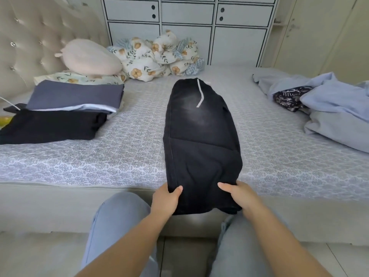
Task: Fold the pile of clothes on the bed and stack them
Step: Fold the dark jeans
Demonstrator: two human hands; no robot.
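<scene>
the bed point(119, 148) carried folded black trousers point(201, 136) lengthwise at its middle, their near end hanging over the edge. the left hand point(164, 200) and right hand point(242, 195) each gripped that end, thumbs on top, fingers curled beneath the cloth.

This was a bedroom in a home. A wide bed point(123, 136) under a grey patterned sheet filled the middle of the frame, with a tufted cream headboard point(26, 43) at the upper left. A pink cushion point(89, 57) and a bunched floral quilt point(155, 56) lay at its far edge. White panelled wardrobe doors point(187, 23) stood along the top, and clothes point(329, 104) lay heaped at the right.
</scene>
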